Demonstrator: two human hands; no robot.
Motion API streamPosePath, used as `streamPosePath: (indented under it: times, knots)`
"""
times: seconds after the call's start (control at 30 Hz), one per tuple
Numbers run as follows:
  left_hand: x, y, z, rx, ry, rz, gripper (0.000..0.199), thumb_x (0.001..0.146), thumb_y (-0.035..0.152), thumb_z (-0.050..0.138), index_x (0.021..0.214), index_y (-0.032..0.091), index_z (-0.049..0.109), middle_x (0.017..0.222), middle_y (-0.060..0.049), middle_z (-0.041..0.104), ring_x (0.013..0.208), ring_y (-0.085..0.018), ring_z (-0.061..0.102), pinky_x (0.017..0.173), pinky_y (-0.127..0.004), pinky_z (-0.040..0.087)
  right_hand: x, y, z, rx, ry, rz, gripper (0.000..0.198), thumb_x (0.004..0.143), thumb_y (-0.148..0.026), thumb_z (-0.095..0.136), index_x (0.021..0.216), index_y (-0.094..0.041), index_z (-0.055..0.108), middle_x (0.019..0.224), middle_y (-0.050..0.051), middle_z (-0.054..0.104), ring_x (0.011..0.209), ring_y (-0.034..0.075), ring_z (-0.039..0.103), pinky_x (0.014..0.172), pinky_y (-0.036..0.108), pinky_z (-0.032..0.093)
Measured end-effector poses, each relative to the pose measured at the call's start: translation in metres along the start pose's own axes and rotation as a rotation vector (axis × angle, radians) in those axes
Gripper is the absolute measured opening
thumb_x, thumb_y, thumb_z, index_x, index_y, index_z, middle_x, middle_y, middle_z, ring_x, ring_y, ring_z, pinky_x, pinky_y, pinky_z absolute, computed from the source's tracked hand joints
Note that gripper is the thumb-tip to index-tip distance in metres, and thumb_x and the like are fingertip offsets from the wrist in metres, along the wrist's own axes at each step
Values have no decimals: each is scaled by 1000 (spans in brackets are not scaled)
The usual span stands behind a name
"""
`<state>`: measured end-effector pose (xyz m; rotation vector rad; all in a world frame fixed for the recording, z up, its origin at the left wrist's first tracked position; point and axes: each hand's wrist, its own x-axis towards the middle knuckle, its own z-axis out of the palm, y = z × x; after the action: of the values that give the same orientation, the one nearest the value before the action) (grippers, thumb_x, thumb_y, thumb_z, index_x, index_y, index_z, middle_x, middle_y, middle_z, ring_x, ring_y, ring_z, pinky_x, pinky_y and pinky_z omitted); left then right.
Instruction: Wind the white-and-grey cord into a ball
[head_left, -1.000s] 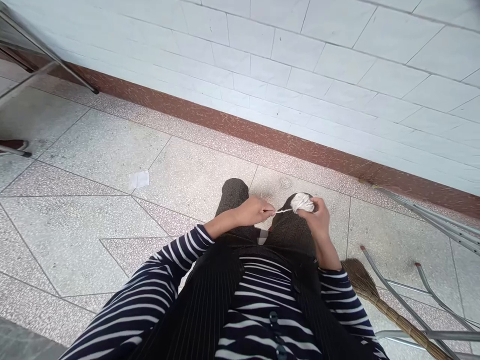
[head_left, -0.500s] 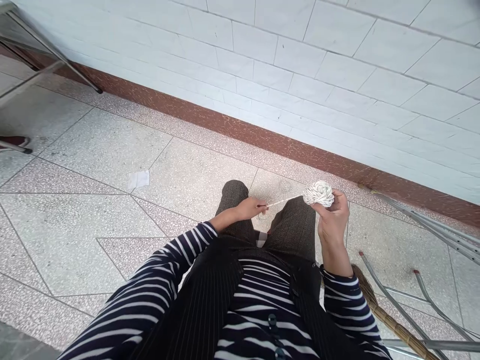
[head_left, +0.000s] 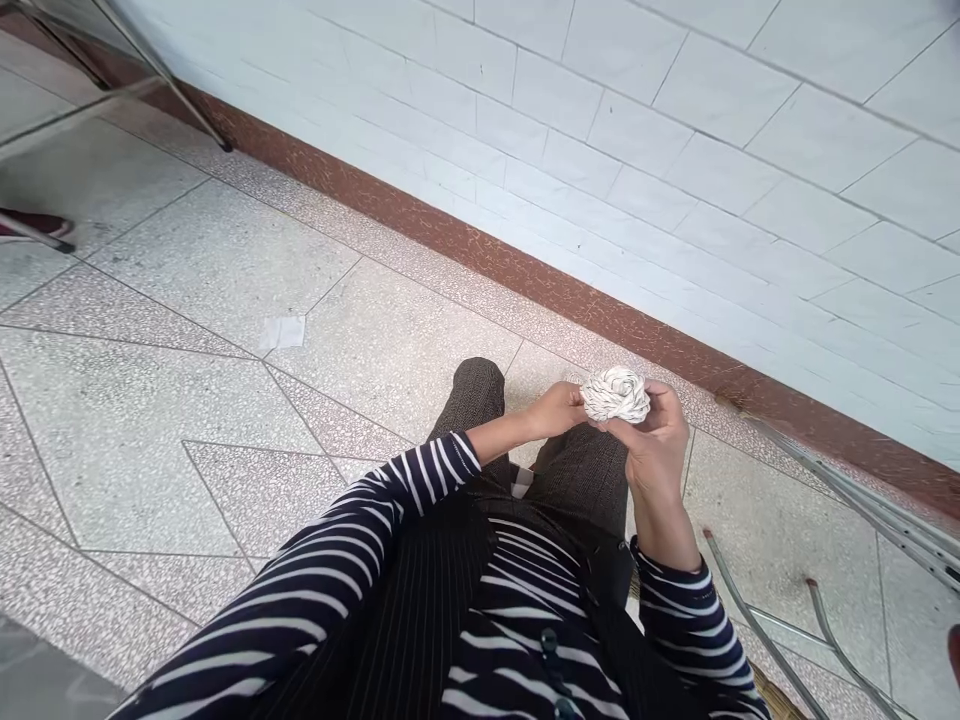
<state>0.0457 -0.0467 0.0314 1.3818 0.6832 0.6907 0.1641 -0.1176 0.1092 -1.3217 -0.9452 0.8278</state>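
Note:
A thick ball of white twisted cord [head_left: 615, 394] is held up over my knees, its strands showing thin dark flecks. My right hand [head_left: 654, 430] grips the ball from the right, thumb underneath and fingers around the far side. At the ball's left edge is my left hand [head_left: 559, 408], fingers closed together and touching it. The cord's free strand, pinched by that hand a moment ago, is hidden now behind the fingers. Part of a small pale coil [head_left: 574, 378] shows on the floor just beyond the left fingertips.
A tiled wall [head_left: 525, 150] with a brown skirting runs ahead. Metal chair legs [head_left: 787, 620] stand at lower right, near a folded metal frame [head_left: 847, 490]. A white paper [head_left: 285, 332] lies on the floor. At upper left are a metal stand [head_left: 165, 75] and a dark red shoe [head_left: 34, 222].
My left hand has moved right, up to the ball; the stretch of cord between the hands no longer shows. The ball has shifted slightly left. The camera view has tilted a little.

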Motion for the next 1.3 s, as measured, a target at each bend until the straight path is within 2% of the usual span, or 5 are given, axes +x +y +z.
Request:
streamPosePath:
  times: [0.5,0.67,0.8,1.0,1.3]
  knots:
    - [-46,-15,-39,365,-244,48,31,95,26,50,70,13,63,66,1,61,61,-8,52,62,-19,36,30,19,-15,-170,309,-161,54,51,-24,85,98,-18,57,88,-1,62,77,16,61,69,27,48]
    - [-62,0,-37,649,-247,146,34,97,24,48,66,15,60,59,1,57,53,-8,48,57,-22,30,40,44,-26,-534,261,-252,49,60,-30,78,102,-19,57,102,5,60,90,22,59,78,34,48]
    - [-64,17,-40,1026,-185,262,29,98,25,48,75,16,64,64,-3,62,57,-13,53,58,-24,30,26,70,-32,-813,29,-71,42,60,-30,75,98,-19,62,104,9,58,91,25,54,78,37,45]
    - [-47,18,-55,1067,-166,271,30,101,32,46,90,19,71,72,-4,67,66,-15,60,62,-24,36,-24,75,-24,-367,-482,232,44,58,-24,75,100,-22,63,92,2,63,83,21,57,75,32,46]
    - [-57,0,-35,286,-167,3,29,99,29,51,99,13,75,89,-4,74,79,-13,65,72,-20,46,-53,65,-16,261,-288,459,51,48,-24,91,93,-21,67,87,-1,66,80,16,59,74,27,49]
